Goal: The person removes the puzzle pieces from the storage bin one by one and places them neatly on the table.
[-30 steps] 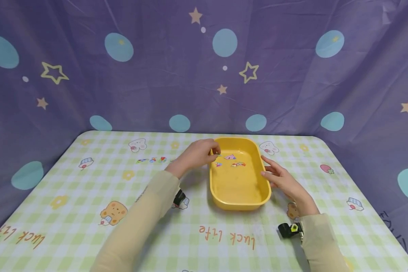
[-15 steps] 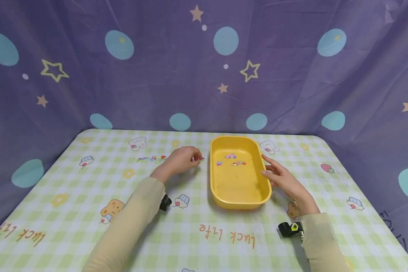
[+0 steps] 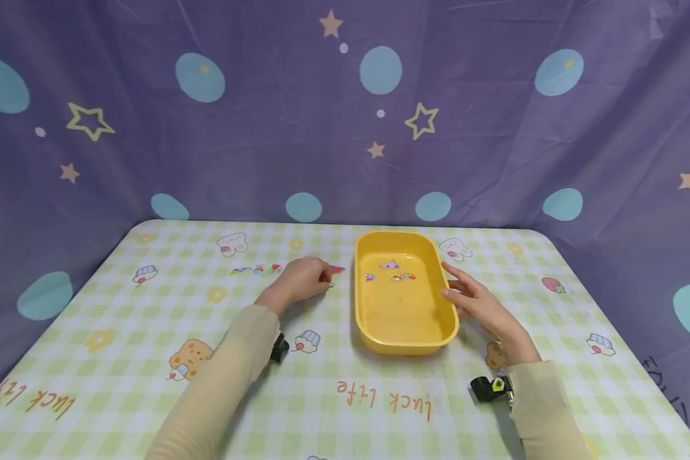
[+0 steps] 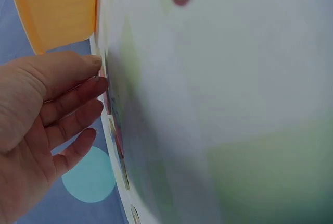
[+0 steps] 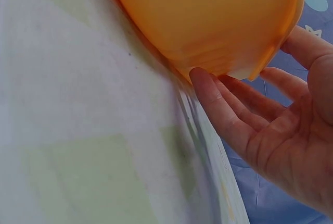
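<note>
Beside the yellow tray, my left hand is low over the table, its thumb and index finger pinching a small greenish piece. Just behind those fingertips lies a flat red and blue piece. In the left wrist view, the left hand has its thumb and index finger nearly together at the table surface, the other fingers loosely bent. My right hand touches the tray's right side with relaxed fingers. In the right wrist view, the right hand rests its fingertips against the orange-looking tray wall.
Inside the tray lie a pink piece, a small piece and colourful pieces. Left of my left hand, several small flat pieces lie in a row. A checked cloth covers the table, with a purple curtain behind.
My left hand has moved left from above the tray to the table, then slightly towards me. The red and blue piece shows more clearly now. My right hand and the tray have stayed put.
</note>
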`<state>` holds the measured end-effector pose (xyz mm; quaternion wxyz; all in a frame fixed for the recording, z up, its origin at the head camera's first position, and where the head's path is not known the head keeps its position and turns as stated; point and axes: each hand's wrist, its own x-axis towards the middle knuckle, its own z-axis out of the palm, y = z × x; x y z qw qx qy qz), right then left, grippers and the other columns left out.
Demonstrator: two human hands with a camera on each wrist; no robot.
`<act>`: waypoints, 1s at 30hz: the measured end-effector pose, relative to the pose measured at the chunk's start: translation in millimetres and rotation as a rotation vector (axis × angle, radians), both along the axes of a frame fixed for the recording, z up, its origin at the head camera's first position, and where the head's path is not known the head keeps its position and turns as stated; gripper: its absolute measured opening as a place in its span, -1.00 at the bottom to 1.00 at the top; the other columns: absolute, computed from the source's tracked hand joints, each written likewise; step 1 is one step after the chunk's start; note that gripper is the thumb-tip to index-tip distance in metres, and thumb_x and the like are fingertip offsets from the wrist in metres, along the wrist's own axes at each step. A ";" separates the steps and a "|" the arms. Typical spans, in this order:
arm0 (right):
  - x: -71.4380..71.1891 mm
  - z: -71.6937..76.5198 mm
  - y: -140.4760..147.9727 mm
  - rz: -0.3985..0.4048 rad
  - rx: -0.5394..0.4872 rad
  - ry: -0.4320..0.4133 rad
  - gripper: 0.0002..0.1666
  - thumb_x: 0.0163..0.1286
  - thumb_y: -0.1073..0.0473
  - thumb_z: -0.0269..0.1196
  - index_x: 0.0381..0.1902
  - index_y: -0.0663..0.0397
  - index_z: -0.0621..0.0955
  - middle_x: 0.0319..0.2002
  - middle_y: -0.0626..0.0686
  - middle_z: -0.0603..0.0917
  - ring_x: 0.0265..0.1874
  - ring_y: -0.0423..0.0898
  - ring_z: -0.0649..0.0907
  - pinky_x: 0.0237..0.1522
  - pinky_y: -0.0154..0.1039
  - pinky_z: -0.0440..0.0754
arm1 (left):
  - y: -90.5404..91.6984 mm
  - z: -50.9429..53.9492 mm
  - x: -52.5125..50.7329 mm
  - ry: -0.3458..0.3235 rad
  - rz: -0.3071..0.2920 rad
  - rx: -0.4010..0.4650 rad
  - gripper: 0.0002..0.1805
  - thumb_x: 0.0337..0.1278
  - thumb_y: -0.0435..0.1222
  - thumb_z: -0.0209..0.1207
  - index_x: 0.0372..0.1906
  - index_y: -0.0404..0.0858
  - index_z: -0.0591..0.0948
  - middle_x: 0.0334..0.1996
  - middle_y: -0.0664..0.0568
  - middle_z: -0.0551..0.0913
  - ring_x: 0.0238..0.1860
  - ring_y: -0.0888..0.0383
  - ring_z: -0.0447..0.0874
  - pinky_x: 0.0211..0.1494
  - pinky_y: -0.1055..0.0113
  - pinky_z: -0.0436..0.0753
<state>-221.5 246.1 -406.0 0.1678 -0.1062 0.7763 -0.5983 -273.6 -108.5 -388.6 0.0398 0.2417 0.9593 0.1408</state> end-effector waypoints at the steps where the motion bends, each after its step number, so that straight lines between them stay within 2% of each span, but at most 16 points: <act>1: -0.1 0.0 -0.1 0.000 0.000 0.001 -0.20 0.34 0.02 0.09 0.43 -0.19 -0.01 0.27 0.33 0.24 0.08 0.07 0.47 -0.13 -0.22 0.59 | -0.3 -0.5 0.1 0.002 0.003 -0.004 -0.96 -0.01 -0.29 0.21 -0.48 -0.15 0.60 -0.57 0.13 0.53 -0.52 0.19 0.40 -0.41 0.38 0.40; 9: -0.5 0.2 -0.9 -0.008 0.007 0.002 -0.20 0.33 0.01 0.10 0.42 -0.19 0.00 0.25 0.34 0.26 0.05 0.06 0.50 -0.15 -0.24 0.59 | -1.3 0.6 -2.5 0.052 -0.001 -0.064 -0.96 -0.05 -0.29 0.18 -0.51 -0.11 0.60 -0.57 0.16 0.52 -0.52 0.20 0.41 -0.47 0.37 0.37; 13: -0.4 -0.3 -1.1 -0.008 -0.003 0.000 -0.20 0.33 0.02 0.10 0.42 -0.17 0.00 0.25 0.34 0.26 0.04 0.04 0.50 -0.15 -0.23 0.59 | 2.2 9.0 -4.1 0.077 0.012 -0.042 -0.96 -0.08 -0.27 0.18 -0.45 -0.11 0.62 -0.56 0.16 0.54 -0.54 0.20 0.43 -0.47 0.36 0.38; 17: -0.7 -0.4 -1.2 -0.009 0.003 0.003 -0.20 0.33 0.02 0.10 0.42 -0.17 0.01 0.25 0.34 0.26 0.05 0.04 0.49 -0.15 -0.24 0.59 | 11.0 22.0 -5.4 0.084 0.016 -0.029 -0.91 0.00 -0.20 0.20 -0.36 -0.09 0.64 -0.47 0.15 0.57 -0.49 0.20 0.46 -0.41 0.32 0.43; 20: -1.0 -0.2 -0.7 -0.014 0.016 0.010 -0.20 0.33 0.01 0.10 0.42 -0.18 0.01 0.26 0.33 0.26 0.06 0.05 0.49 -0.16 -0.26 0.59 | 21.0 31.2 -6.8 0.109 -0.020 -0.035 -0.87 0.04 -0.16 0.18 -0.31 -0.09 0.63 -0.40 0.13 0.56 -0.42 0.19 0.47 -0.33 0.30 0.46; 26: -1.5 -1.1 -0.7 -0.013 0.018 0.011 -0.21 0.33 0.02 0.10 0.42 -0.17 0.02 0.25 0.34 0.27 0.05 0.04 0.50 -0.15 -0.25 0.59 | 43.3 41.8 -7.7 0.220 -0.090 -0.030 -0.89 0.04 -0.18 0.17 -0.34 -0.10 0.60 -0.38 0.12 0.56 -0.37 0.17 0.49 -0.19 0.25 0.47; 30: -1.5 -1.0 -0.1 -0.015 0.017 0.010 -0.21 0.33 0.02 0.10 0.42 -0.18 0.02 0.25 0.34 0.27 0.03 0.02 0.51 -0.15 -0.23 0.59 | 60.9 47.8 -10.4 0.238 -0.124 -0.028 -0.87 0.03 -0.19 0.18 -0.30 -0.10 0.62 -0.35 0.12 0.58 -0.33 0.17 0.51 -0.14 0.23 0.44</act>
